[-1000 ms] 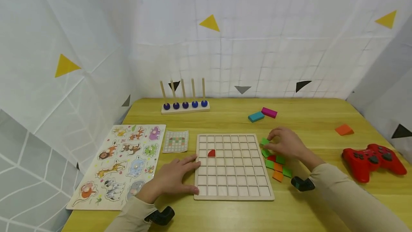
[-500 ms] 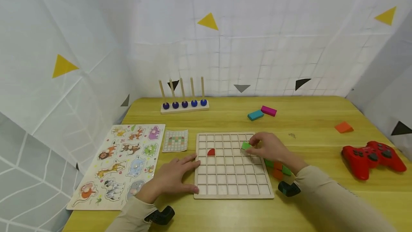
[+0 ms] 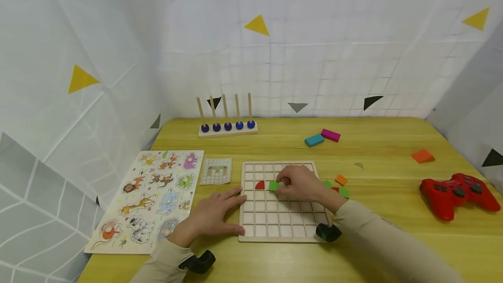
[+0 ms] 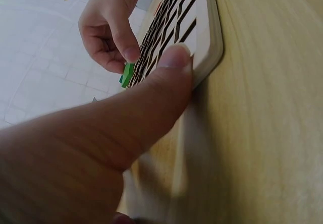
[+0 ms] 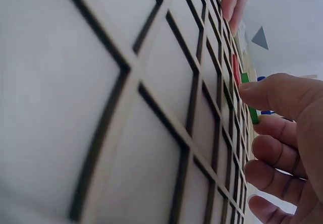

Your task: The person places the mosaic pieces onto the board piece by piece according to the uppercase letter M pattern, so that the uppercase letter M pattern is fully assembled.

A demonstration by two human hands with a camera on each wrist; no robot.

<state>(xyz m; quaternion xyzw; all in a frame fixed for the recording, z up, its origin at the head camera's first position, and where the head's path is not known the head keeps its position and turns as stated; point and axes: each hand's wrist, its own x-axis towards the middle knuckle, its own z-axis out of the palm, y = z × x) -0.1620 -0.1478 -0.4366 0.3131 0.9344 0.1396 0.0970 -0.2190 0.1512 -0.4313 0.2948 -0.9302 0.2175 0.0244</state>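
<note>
My right hand [image 3: 301, 183] pinches a green square tile [image 3: 273, 186] between thumb and forefinger, over the wooden grid board [image 3: 284, 239]. In the right wrist view that green tile [image 5: 253, 112] is tilted on edge beside the red piece. A red quarter-round tile [image 3: 260, 185] lies in a cell near the board's upper left. My left hand [image 3: 212, 218] rests at the board's left side, fingers extended, with thumb and fingertips touching the rim. The left wrist view shows its thumb [image 4: 151, 95] on the board's corner.
Right of the board lie loose tiles, including an orange one [image 3: 341, 180] and a green one [image 3: 343, 193], partly hidden by my right arm. A pattern card [image 3: 216, 171], animal puzzle [image 3: 143, 200], peg stand [image 3: 228, 131], coloured blocks [image 3: 315, 140] and red game controller [image 3: 457, 194] surround it.
My right hand has picked a green tile from the loose pile and carried it left across the board, next to the red tile. My left hand has stayed at the board's edge.
</note>
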